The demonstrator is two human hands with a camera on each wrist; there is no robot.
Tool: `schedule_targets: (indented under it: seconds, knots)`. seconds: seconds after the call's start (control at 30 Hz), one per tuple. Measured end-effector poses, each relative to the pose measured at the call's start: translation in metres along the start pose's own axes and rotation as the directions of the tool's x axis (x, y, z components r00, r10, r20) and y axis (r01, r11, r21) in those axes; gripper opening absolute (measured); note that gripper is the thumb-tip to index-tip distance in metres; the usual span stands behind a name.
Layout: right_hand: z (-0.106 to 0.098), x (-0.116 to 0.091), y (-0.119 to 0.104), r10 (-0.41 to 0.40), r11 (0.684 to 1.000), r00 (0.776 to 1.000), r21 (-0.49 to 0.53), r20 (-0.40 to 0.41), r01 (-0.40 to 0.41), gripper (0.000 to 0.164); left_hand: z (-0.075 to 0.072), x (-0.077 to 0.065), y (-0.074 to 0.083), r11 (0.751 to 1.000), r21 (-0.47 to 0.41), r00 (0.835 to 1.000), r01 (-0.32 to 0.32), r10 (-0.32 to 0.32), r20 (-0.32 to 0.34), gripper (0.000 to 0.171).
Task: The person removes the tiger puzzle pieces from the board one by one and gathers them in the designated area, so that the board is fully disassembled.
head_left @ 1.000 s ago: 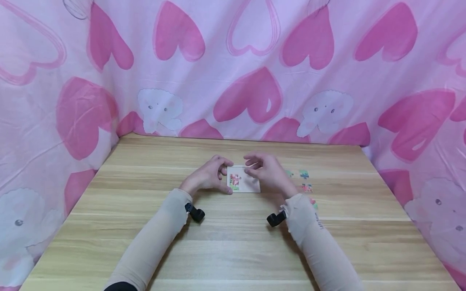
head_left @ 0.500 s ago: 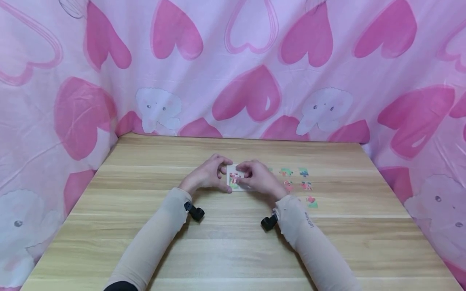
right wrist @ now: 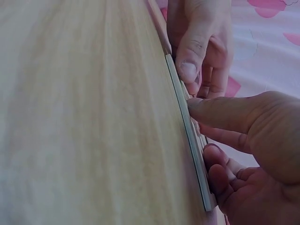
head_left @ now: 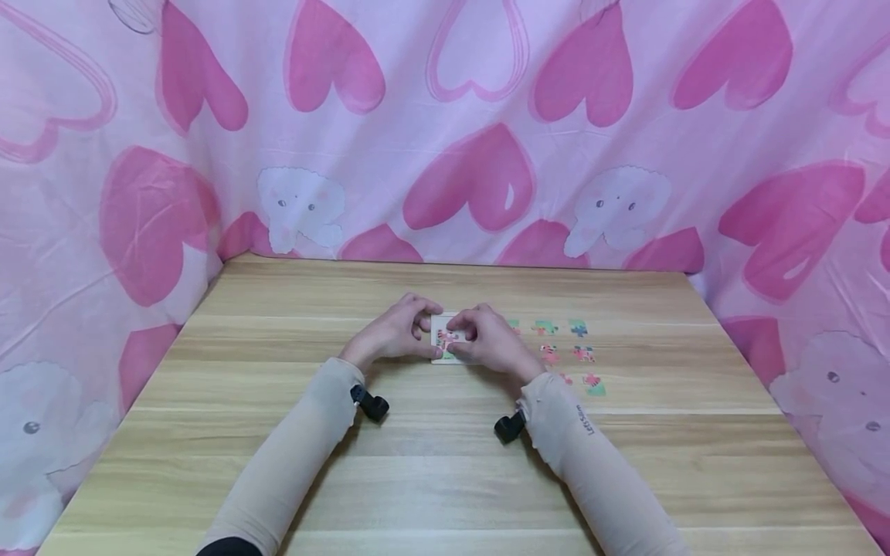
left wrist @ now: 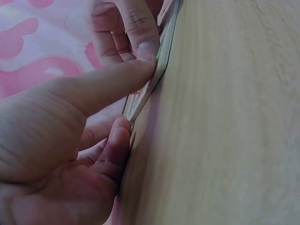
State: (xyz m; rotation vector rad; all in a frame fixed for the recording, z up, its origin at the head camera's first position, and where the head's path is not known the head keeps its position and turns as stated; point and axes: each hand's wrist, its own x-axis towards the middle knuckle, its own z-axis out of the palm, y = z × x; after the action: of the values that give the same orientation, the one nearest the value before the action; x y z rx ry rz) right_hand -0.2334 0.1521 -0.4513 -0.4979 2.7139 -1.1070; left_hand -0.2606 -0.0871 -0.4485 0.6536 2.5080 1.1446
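Observation:
A small white puzzle tray (head_left: 455, 361) lies flat on the table, with several colourful jigsaw pieces (head_left: 443, 338) inside its left part. My left hand (head_left: 396, 330) grips the tray's left side, thumb at the near corner and fingers at the far one. Over the tray, my right hand (head_left: 495, 340) has its thumb and index finger curled together on a jigsaw piece, mostly hidden by the fingers. In the right wrist view, the right thumb (right wrist: 220, 113) presses down just inside the tray's edge (right wrist: 191, 136), close to the left thumb (right wrist: 190, 65).
Several loose jigsaw pieces (head_left: 545, 327) lie in rough rows right of the tray, some partly behind the right hand. The wooden table (head_left: 431, 479) ends at a pink heart-patterned curtain (head_left: 469, 177) behind and at both sides.
My right hand has moved left over the tray, its fingers closing together onto the pieces there. More loose pieces now show on the right. My left hand has stayed at the tray's left side.

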Motion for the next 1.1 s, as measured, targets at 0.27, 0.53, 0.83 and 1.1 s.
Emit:
schedule_targets:
  seconds: [0.27, 0.53, 0.83, 1.1]
  knots:
    - [0.0016, 0.0022, -0.0041, -0.008, 1.0, 1.0, 0.019, -0.003, 0.008, 0.032, 0.0005, -0.0009, 0.0008, 1.0, -0.005, 1.0, 0.016, -0.017, -0.009, 0.082]
    - [0.0019, 0.0028, -0.0065, -0.003, 0.998, 0.999, 0.062, -0.033, 0.005, 0.033, 0.0016, 0.0013, 0.0019, 0.999, -0.025, 0.999, 0.033, -0.033, -0.011, 0.084]
    - [0.0029, 0.0037, -0.0059, 0.03, 0.995, 0.998, 0.094, -0.056, -0.025, 0.026, 0.0004, 0.0014, 0.0024, 0.999, -0.022, 1.0, 0.03, -0.03, -0.007, 0.086]
    - [0.003, 0.0031, -0.0044, 0.03, 0.995, 0.998, 0.099, -0.051, -0.025, 0.028, -0.0008, 0.0004, 0.0008, 1.0, -0.023, 1.0, 0.014, -0.014, 0.016, 0.092]
